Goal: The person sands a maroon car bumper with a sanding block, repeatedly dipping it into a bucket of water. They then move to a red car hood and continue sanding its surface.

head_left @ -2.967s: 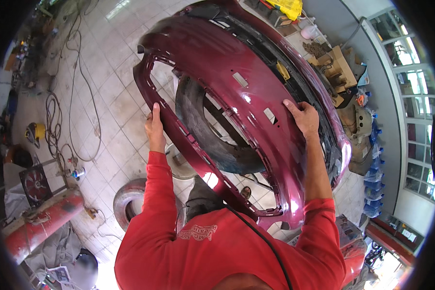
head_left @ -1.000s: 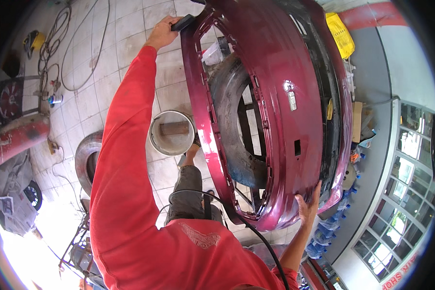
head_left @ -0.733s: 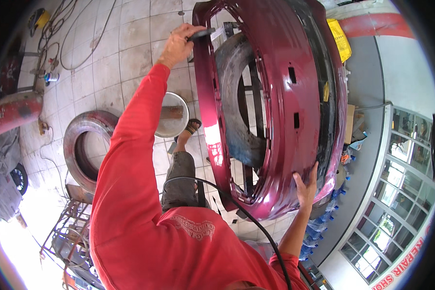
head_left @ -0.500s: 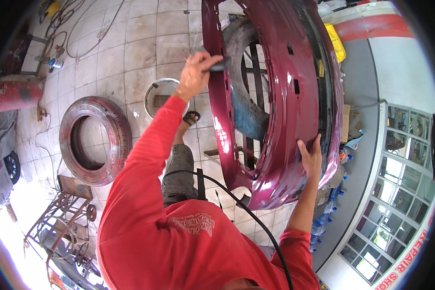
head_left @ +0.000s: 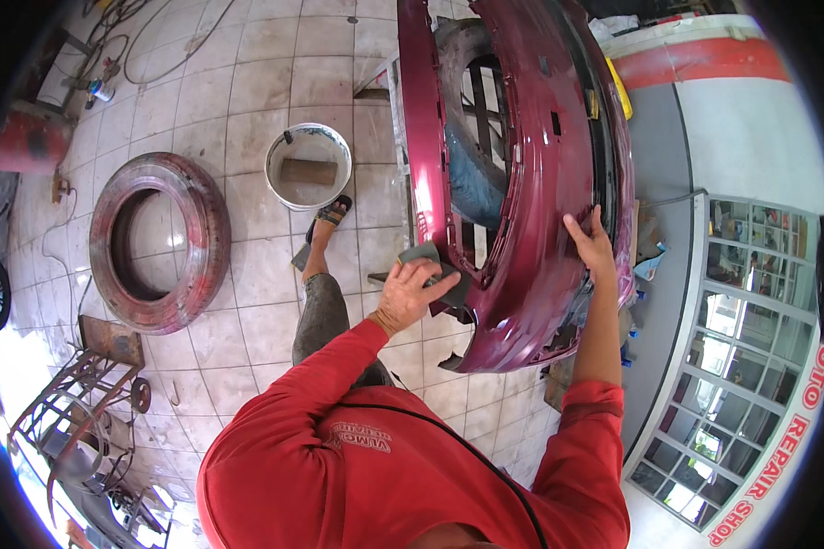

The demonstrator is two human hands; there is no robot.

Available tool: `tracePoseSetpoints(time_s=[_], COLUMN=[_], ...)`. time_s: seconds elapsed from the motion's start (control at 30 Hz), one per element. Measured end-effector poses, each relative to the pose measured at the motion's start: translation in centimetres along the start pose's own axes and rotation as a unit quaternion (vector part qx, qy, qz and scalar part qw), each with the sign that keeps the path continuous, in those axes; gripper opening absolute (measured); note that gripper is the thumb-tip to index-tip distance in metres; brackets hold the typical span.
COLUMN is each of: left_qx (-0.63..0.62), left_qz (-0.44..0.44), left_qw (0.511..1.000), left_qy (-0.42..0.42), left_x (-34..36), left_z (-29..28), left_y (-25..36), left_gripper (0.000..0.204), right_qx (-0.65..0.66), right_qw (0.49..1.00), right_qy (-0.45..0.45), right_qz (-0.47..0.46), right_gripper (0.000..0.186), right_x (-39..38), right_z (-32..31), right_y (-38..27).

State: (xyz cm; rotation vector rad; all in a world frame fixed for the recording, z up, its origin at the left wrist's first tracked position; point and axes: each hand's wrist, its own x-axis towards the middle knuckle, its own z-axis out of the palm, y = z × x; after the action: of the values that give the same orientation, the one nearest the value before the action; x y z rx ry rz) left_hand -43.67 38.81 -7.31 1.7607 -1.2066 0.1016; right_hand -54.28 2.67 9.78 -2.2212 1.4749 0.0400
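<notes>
Standing on the tiled floor, a white bucket holds what looks like a brown block. The left hand pinches a grey sanding sheet against the glossy maroon bumper, raised over a tyre stand. The right hand lies flat and open on its outer face.

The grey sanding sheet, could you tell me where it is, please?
In the left hand, the grey sanding sheet is pressed against the dark red car bumper, near its lower left edge.

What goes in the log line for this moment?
left hand: pressing grey pad on red bumper | right hand: flat on bumper
</notes>
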Motion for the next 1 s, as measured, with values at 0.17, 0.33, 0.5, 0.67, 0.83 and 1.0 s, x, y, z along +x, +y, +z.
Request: tracePoseSetpoints(time_s=[0.17, 0.33, 0.5, 0.67, 0.83, 1.0], left_qx=[0.004, -0.018, -0.099, -0.109, 0.028, -0.032], left_qz=[-0.071, -0.095, -0.147, -0.145, -0.228, -0.264], left_qw=[0.993, 0.991, 0.983, 0.983, 0.973, 0.964], left_qy=[0.090, 0.089, 0.046, 0.022, -0.026, 0.007], left_x=[11.3, 24.2, 35.8, 45.2, 54.0, 53.8], left_z=[-1.1, -3.3, -3.2, -1.1, 0.5, 1.4], left_y=[-7.6, -19.1, -31.8, -45.7, -55.7, -53.2], left_gripper=[0.059, 0.059, 0.052, 0.043, 0.043, 0.039], right_qx=[-0.057, -0.056, -0.041, -0.016, -0.038, 0.005], right_qw=[0.996, 0.997, 0.998, 0.999, 0.999, 1.000], right_qy=[-0.012, -0.020, -0.035, -0.031, -0.030, -0.028], right_qz=[-0.073, -0.054, -0.022, -0.019, -0.024, 0.012], right_gripper=[0.131, 0.137, 0.144, 0.152, 0.151, 0.150], right_x=[-0.9, -1.2, -1.2, -0.8, -0.4, -0.7], right_z=[0.6, 0.3, -0.1, 0.0, 0.1, 0.2], right_y=[-0.3, -2.1, -3.0, -3.4, -2.4, -4.0])
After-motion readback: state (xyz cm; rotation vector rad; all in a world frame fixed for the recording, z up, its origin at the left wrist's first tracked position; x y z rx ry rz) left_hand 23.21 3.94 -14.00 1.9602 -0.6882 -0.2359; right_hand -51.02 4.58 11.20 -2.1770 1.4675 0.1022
